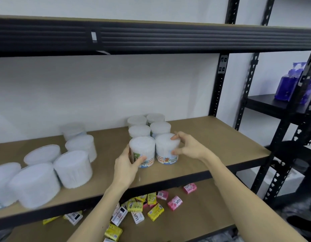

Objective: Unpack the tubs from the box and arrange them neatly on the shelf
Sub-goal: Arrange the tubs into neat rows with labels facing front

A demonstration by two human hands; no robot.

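Tubs (139,131) stand in two rows of three on the shelf (212,142), toward its right end. The left hand (127,165) grips the front-left tub (142,147), and the right hand (187,147) curls loosely round the front-right tub (164,145). Larger tubs (72,168) toward the shelf's left end probably still need straightening.

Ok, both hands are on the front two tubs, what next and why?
Probably release both and reach for the nearest loose tub: the left hand grips the front-left tub, the right hand pinches the front-right tub, both upright and in line with the rows behind, while the loose one stands apart at left.
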